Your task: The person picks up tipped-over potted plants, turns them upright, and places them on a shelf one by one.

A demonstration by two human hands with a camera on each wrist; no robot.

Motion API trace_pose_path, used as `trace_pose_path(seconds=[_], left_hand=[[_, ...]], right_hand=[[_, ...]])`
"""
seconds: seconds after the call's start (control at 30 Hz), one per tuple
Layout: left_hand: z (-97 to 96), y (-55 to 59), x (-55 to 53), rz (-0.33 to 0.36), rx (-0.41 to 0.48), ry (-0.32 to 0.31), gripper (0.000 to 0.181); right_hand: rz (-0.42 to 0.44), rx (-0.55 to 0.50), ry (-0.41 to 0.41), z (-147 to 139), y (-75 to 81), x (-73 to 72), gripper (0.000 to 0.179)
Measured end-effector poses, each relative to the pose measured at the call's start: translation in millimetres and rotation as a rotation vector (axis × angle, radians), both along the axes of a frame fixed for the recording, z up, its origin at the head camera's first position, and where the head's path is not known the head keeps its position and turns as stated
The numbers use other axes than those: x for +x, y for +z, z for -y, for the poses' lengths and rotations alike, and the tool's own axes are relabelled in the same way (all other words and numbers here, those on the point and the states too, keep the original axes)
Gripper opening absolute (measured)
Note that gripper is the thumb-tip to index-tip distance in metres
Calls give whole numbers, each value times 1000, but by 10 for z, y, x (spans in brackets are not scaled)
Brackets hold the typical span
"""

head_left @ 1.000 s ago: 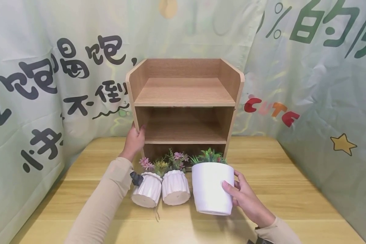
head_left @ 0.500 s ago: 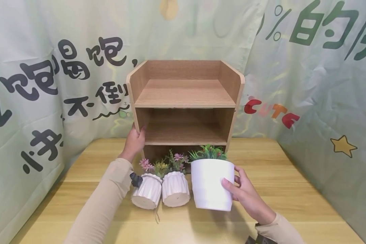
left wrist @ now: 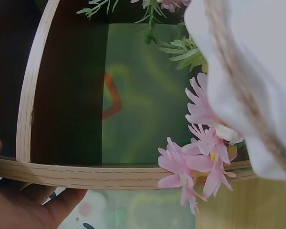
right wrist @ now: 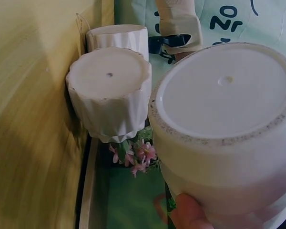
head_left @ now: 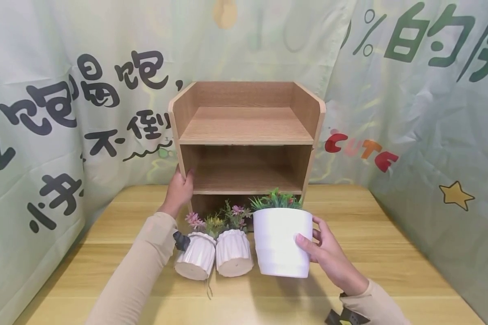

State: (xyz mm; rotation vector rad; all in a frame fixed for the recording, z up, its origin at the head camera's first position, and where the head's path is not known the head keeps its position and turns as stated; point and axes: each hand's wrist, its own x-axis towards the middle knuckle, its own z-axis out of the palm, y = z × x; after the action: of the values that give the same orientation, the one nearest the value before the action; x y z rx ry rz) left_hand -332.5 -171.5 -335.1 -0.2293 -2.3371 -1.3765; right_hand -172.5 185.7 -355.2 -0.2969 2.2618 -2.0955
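Observation:
My right hand (head_left: 329,255) grips the side of a large white flowerpot (head_left: 282,243), thumb across its front, with green leafy artificial plants (head_left: 276,200) at the top. The pot is off the table, and its underside (right wrist: 224,90) faces the right wrist camera. My left hand (head_left: 179,189) holds the left side panel of a wooden shelf unit (head_left: 246,139), thumb at the front edge and fingers behind. Between my arms lie two small fluted white pots (head_left: 195,257) with pink and yellow flowers (left wrist: 200,167), tipped so their bases face me. A twine cord (left wrist: 248,100) circles one pot.
The wood-grain table (head_left: 349,234) extends around the shelf. A printed fabric curtain (head_left: 410,113) hangs behind and on both sides. The shelf has an upper board (head_left: 246,124) with raised sides and a middle compartment (head_left: 246,169); the small pots partly cover its lowest compartment.
My right hand has raised the large white flowerpot a little, and its leaves now overlap the shelf's lowest compartment higher up. My left hand keeps its place on the shelf's side.

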Motion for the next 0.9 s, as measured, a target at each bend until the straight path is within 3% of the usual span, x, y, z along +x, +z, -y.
trace_pose_path(seconds=[0.37, 0.6, 0.9], left_hand=[[-10, -7, 8, -3, 2, 17, 42], [-19, -3, 8, -39, 27, -13, 44], [-14, -7, 7, -26, 17, -3, 44]], right_hand=[[-38, 7, 3, -21, 87, 3, 71], [-31, 17, 4, -16, 127, 24, 72], [-79, -3, 15, -23, 152, 59, 69]])
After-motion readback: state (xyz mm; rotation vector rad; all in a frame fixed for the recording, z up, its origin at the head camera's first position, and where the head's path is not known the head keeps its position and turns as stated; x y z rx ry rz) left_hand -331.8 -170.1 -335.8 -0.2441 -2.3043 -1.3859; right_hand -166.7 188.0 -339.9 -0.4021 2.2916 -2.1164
